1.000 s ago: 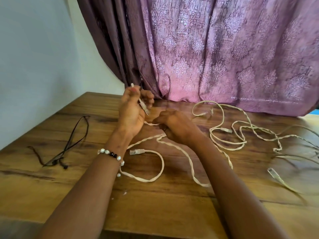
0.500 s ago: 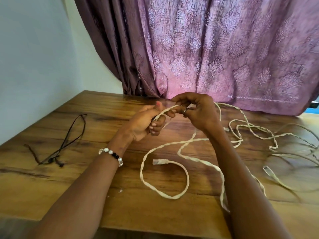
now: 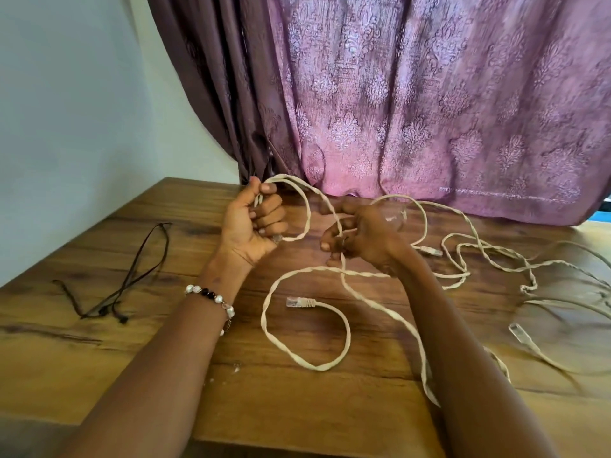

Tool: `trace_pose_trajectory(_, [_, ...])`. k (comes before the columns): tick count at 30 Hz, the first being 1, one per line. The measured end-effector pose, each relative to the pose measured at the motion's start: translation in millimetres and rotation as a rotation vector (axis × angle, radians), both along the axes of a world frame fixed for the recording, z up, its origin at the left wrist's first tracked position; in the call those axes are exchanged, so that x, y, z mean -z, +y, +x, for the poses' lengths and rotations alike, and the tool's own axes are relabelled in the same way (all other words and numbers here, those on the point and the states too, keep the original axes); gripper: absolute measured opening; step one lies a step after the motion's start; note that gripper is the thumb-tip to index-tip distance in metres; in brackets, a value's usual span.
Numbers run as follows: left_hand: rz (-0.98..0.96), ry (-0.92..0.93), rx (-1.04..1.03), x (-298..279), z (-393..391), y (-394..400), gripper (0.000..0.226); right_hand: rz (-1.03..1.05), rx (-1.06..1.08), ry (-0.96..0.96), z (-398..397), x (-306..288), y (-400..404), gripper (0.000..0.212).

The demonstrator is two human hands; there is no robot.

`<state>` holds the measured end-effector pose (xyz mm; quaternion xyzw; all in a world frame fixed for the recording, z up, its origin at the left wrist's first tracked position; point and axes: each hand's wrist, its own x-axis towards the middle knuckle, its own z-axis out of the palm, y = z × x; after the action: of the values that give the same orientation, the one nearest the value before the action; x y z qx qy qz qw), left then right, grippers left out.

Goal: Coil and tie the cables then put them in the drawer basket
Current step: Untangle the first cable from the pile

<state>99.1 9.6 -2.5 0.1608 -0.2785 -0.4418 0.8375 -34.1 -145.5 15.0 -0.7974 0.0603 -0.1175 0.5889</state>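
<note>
Above the wooden table, left hand grips a cream cable loop; right hand pinches its strand.

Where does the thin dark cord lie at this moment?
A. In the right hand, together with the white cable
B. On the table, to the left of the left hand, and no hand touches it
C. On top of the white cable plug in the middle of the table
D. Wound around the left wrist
B: the dark cord lies on the wooden table apart from the left hand, which grips a loop of the white cable.
</note>
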Motion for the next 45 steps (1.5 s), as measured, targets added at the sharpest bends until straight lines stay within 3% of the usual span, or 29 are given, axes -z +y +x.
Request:
trace_pose_trajectory(3, [-0.113,0.075,0.008,0,11,7,0.031,-0.034,-0.02,0.066,-8,-3,-5,0.044])
trace_pose_trajectory(5, [-0.119,0.09,-0.063,0,11,6,0.035,-0.207,0.054,0.062,-4,-3,-6,0.035])
trace_pose_trajectory(8, [-0.087,0.042,-0.164,-4,0,0,0.036,-1.07,0.083,0.147,1,-4,5,0.025])
trace_pose_trajectory(10, [-0.062,-0.013,-0.194,-7,-5,-5,0.033,-1.397,0.11,0.267,-3,-7,23,0.028])
trace_pose_trajectory(14, [0.011,-0.029,-0.382,-9,-7,-9,0.037,-1.635,-0.014,0.363,-8,-7,49,0.036])
trace_pose_trajectory(17, [0.039,0.001,-0.517,-12,-4,-5,0.036,-1.665,-0.04,0.29,-7,-4,52,0.029])
trace_pose_trajectory(21, [0.25,-0.149,-0.607,-13,-9,-3,0.065,-1.576,-0.037,-0.029,3,2,44,0.028])
trace_pose_trajectory(22, [0.311,-0.208,-0.623,-13,-11,-6,0.064,-1.525,-0.039,-0.159,6,2,40,0.027])
trace_pose_trajectory(25, [0.434,-0.353,-0.6,-5,-17,-17,0.034,-1.305,-0.026,-0.493,6,0,28,0.02])
trace_pose_trajectory(27, [0.542,-0.49,-0.544,0,-23,-20,0.02,-1.065,-0.008,-0.575,2,-4,19,0.019])
trace_pose_trajectory(29, [0.628,-0.623,-0.466,2,-30,-21,0.017,-0.797,0.1,-0.594,-3,-11,16,0.017])
trace_pose_trajectory(31, [0.582,-0.589,-0.37,0,-37,-21,0.024,-0.616,0.18,-0.604,-4,-15,11,0.019])
trace_pose_trajectory(34, [0.468,-0.503,-0.136,-6,-34,-15,0.036,-0.543,0.275,-0.595,-2,-12,6,0.022])
trace_pose_trajectory(37, [0.512,-0.531,0.058,-6,-32,-11,0.051,-0.53,0.338,-0.545,4,-6,1,0.022])
trace_pose_trajectory(41, [0.489,-0.464,0.02,-3,-30,-11,0.042,-0.449,0.304,-0.48,10,1,1,0.009])
trace_pose_trajectory(45, [0.421,-0.325,0.035,-5,-26,-9,0.032,-0.309,0.004,-0.403,3,2,4,0.013])
